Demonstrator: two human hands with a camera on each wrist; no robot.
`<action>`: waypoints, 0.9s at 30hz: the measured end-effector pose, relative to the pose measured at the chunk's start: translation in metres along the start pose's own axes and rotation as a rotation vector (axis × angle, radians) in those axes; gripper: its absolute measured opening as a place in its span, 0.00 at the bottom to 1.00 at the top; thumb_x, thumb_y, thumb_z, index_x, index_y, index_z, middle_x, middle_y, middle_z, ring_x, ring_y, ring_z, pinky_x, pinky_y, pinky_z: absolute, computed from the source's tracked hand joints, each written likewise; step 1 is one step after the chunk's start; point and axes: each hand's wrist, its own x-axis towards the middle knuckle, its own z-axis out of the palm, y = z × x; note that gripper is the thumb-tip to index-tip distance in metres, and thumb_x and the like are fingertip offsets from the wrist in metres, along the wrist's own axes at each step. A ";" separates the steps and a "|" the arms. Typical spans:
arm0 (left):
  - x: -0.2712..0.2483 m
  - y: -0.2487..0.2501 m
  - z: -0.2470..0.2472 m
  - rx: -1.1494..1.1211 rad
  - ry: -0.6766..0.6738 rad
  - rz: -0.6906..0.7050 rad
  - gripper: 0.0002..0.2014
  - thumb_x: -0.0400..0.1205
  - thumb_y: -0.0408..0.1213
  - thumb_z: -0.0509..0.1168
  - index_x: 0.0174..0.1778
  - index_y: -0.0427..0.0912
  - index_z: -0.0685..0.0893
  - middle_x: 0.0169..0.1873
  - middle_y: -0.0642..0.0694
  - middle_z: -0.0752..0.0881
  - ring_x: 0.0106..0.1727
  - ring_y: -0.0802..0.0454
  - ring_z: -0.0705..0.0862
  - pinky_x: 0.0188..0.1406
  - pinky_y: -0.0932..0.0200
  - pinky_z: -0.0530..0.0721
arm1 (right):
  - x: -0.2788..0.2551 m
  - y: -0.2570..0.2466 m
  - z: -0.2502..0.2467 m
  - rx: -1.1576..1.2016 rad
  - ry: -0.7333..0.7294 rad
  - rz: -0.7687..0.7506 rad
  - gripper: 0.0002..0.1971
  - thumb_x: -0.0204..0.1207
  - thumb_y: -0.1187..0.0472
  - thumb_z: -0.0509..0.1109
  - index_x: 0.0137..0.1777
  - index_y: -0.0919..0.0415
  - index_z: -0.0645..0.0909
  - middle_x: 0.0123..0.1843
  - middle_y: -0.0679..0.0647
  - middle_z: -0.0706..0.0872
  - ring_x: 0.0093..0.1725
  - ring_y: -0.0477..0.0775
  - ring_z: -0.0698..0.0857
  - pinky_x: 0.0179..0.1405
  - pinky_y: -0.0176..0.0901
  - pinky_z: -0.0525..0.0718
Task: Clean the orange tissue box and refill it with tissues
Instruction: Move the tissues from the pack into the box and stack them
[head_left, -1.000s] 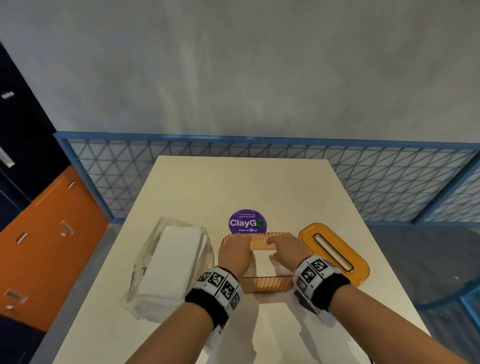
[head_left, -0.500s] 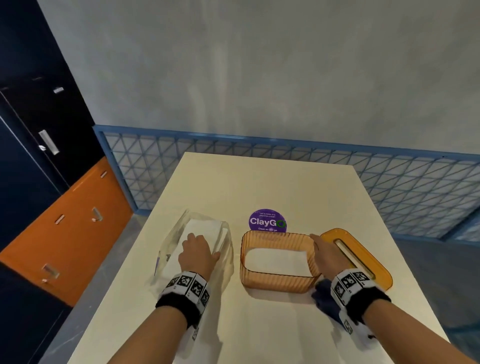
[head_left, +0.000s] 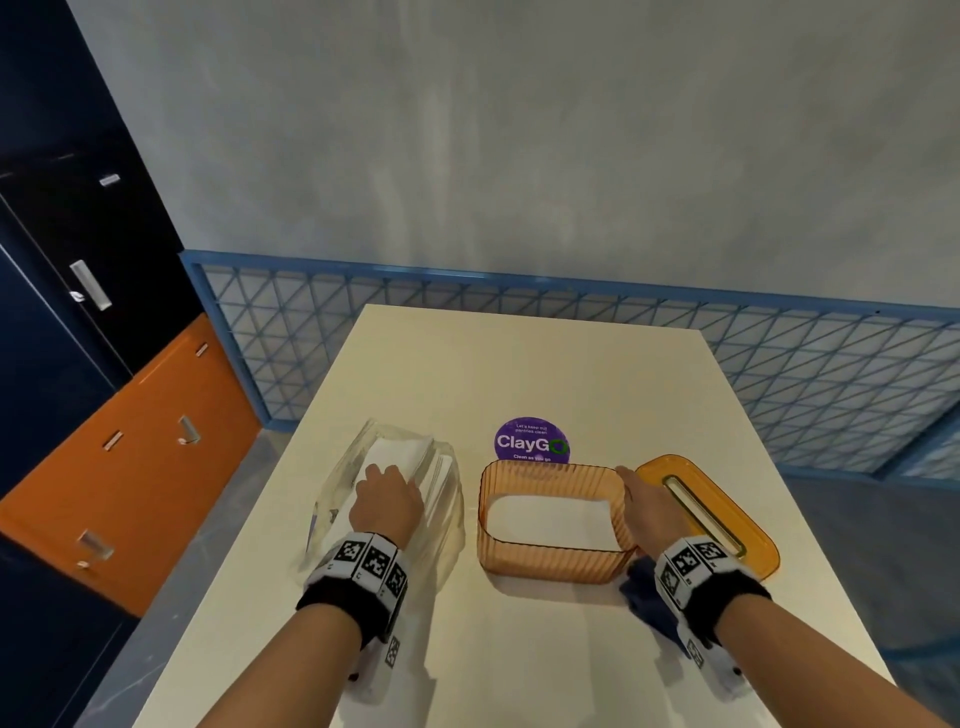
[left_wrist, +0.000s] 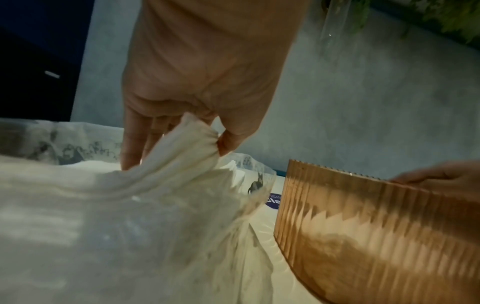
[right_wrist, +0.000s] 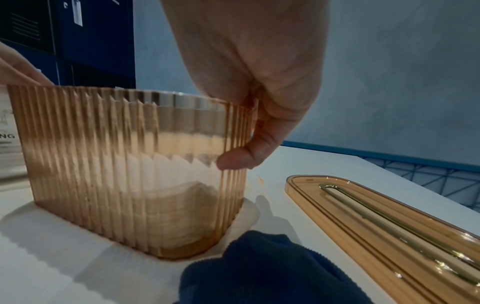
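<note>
The ribbed orange tissue box stands open-topped in the middle of the table, with a low layer of white tissues inside. My right hand grips its right end wall, thumb outside and fingers over the rim, as the right wrist view shows on the box. My left hand reaches into the clear plastic tissue pack on the left. In the left wrist view my left hand pinches up a bunch of white tissues. The orange lid with its slot lies right of the box.
A dark blue cloth lies on the table under my right wrist, seen also in the right wrist view as a blue cloth. A purple ClayGo sticker sits behind the box. Blue mesh railing runs behind the table; cabinets stand left.
Both hands left the inside of the box. The left hand moved left into the tissue pack and pinched tissues; the right hand moved to the box's right wall and gripped it.
</note>
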 end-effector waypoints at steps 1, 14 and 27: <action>-0.001 0.002 0.000 0.031 -0.001 0.009 0.16 0.86 0.39 0.52 0.67 0.36 0.72 0.68 0.38 0.71 0.70 0.40 0.72 0.62 0.49 0.75 | 0.000 0.000 0.000 -0.001 -0.001 0.001 0.23 0.85 0.67 0.49 0.80 0.56 0.60 0.55 0.64 0.86 0.51 0.60 0.84 0.38 0.41 0.73; -0.008 0.001 0.002 0.339 0.078 0.184 0.13 0.86 0.28 0.51 0.66 0.36 0.72 0.64 0.42 0.79 0.65 0.48 0.81 0.61 0.59 0.78 | -0.001 -0.001 -0.005 -0.030 -0.063 0.010 0.24 0.85 0.66 0.48 0.81 0.57 0.58 0.57 0.64 0.85 0.50 0.59 0.83 0.35 0.39 0.73; -0.059 0.013 -0.078 -0.089 0.462 0.557 0.17 0.78 0.24 0.62 0.63 0.37 0.80 0.55 0.40 0.86 0.52 0.39 0.86 0.43 0.52 0.82 | -0.023 -0.171 -0.068 1.049 -0.764 -0.035 0.32 0.79 0.35 0.52 0.62 0.65 0.75 0.52 0.65 0.86 0.46 0.65 0.88 0.39 0.50 0.88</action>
